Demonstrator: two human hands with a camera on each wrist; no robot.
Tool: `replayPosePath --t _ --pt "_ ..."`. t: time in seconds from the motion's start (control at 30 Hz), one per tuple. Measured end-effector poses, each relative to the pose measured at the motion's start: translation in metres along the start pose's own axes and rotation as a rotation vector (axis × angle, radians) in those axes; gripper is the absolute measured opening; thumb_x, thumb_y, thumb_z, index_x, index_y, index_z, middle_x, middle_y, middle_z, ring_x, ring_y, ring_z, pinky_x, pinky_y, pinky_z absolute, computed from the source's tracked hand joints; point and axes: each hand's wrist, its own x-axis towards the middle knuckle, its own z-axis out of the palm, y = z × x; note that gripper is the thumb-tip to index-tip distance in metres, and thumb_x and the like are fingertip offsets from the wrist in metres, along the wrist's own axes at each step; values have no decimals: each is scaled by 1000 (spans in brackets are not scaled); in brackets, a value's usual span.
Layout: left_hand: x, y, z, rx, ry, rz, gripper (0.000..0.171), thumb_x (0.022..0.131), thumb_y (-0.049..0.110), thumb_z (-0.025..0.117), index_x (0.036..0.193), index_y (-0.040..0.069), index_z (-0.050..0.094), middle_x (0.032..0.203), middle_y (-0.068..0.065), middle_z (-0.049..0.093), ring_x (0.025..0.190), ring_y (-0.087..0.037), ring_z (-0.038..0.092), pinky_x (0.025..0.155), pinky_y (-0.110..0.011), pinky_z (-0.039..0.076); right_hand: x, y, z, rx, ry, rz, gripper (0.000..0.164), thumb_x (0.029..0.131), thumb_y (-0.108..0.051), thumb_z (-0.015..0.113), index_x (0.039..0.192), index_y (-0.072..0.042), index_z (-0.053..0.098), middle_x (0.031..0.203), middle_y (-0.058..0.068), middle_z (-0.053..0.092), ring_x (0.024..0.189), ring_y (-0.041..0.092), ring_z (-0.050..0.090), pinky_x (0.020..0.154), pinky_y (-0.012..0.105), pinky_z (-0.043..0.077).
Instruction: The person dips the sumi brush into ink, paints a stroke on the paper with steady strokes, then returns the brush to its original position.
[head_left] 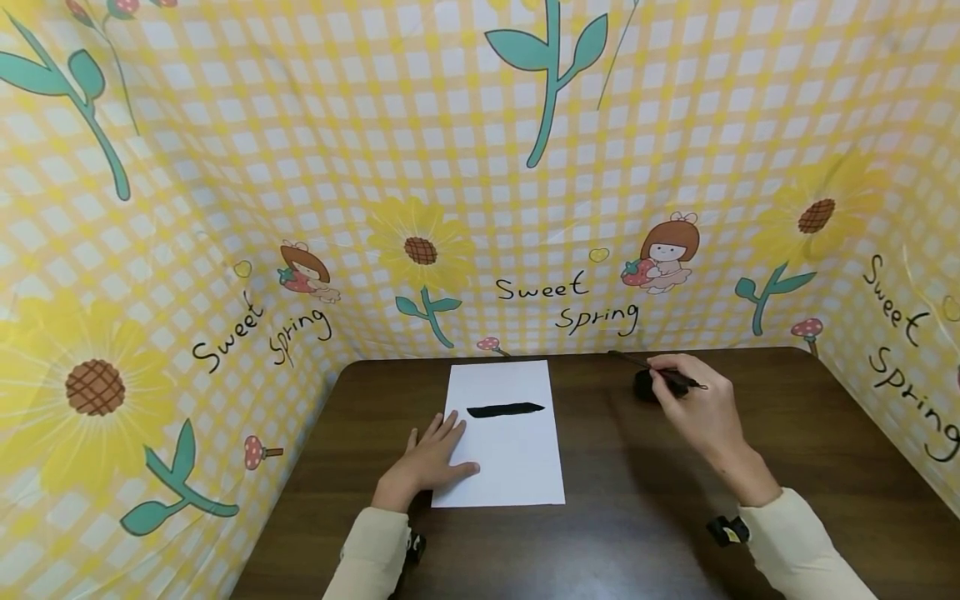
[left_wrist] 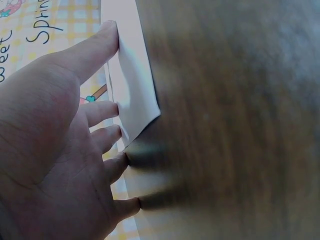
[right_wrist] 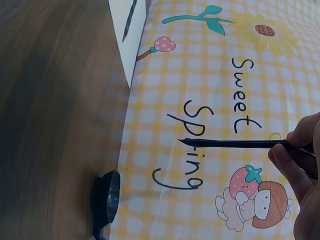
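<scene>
A sheet of white paper (head_left: pixel 510 467) lies on the dark table and bears one thick black horizontal stroke (head_left: pixel 506 410). My left hand (head_left: pixel 423 468) rests with spread fingers on the paper's left side; in the left wrist view its thumb and several fingertips touch the sheet and table. My right hand (head_left: pixel 708 417) pinches a dark ink brush (right_wrist: pixel 230 144) by its handle between thumb and fingers. The pointed tip is black and held up in the air, aimed left. Below that hand stands a small black ink dish (right_wrist: pixel 111 197), partly hidden by the hand in the head view.
The brown wooden table (head_left: pixel 600 533) ends at a yellow checked cloth (head_left: pixel 517 225) that hangs behind and on both sides. Between paper and dish runs a stretch of table with the right arm's shadow. Each wrist carries a small black camera (head_left: pixel 727 531).
</scene>
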Motion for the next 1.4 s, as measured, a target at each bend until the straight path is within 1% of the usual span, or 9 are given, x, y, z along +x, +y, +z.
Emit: replayPosePath --t 0.2,0.27,0.5,0.6,0.7,0.93,1.03,1.13,1.4 --pt "1 1 -1 7 -4 -2 91 100 59 66 169 9 32 180 -12 17 166 -42 13 126 -77 8 -1 7 -5 0 -2 7 21 87 9 77 105 -2 78 101 12 79 88 25 73 83 1 45" --pt "1 1 -1 11 -7 -4 92 100 60 66 169 10 32 180 -12 17 166 -41 13 126 -77 8 -2 10 -7 -8 3 4 22 86 9 77 105 -2 78 101 12 79 88 25 73 82 3 47" --pt "0 2 -2 10 -9 -6 91 100 60 66 169 10 32 180 -12 17 166 -42 13 126 -78 8 -3 16 -12 -11 6 0 23 85 12 77 104 0 78 101 13 79 91 8 69 84 -2 42" --pt "0 2 -1 10 -13 -7 91 101 60 65 169 10 32 180 -12 17 166 -42 13 126 -78 8 -4 18 -14 0 13 -5 25 84 14 77 104 0 78 100 13 78 91 6 68 85 -2 42" --pt "0 2 -1 12 -13 -8 91 101 60 65 169 10 32 180 -12 17 166 -42 13 126 -77 8 -5 20 -16 1 15 -10 26 83 16 76 103 0 78 99 13 78 91 10 68 87 -1 42" --pt "0 2 -1 11 -9 -9 91 100 59 66 169 10 32 180 -12 18 166 -42 13 126 -77 9 -6 23 -21 -11 10 -23 22 84 14 74 102 2 77 99 15 78 90 28 71 91 -1 41" --pt "0 1 -1 12 -9 -9 91 100 59 66 168 10 32 180 -12 18 166 -42 13 126 -78 9 -7 24 -21 -24 13 -28 18 87 10 73 102 2 78 99 14 79 89 29 71 91 -1 39" --pt "0 1 -1 13 -9 -9 91 100 60 66 169 10 32 180 -12 18 166 -42 13 126 -78 9 -6 24 -22 -30 18 -32 18 86 9 74 101 0 78 98 13 79 89 29 72 91 -1 39" --pt "0 0 0 11 -3 -5 91 100 60 66 168 10 33 180 -12 18 166 -42 13 126 -78 8 -7 25 -22 -33 30 -36 25 81 15 76 100 -1 79 97 13 79 90 28 71 93 -1 39"
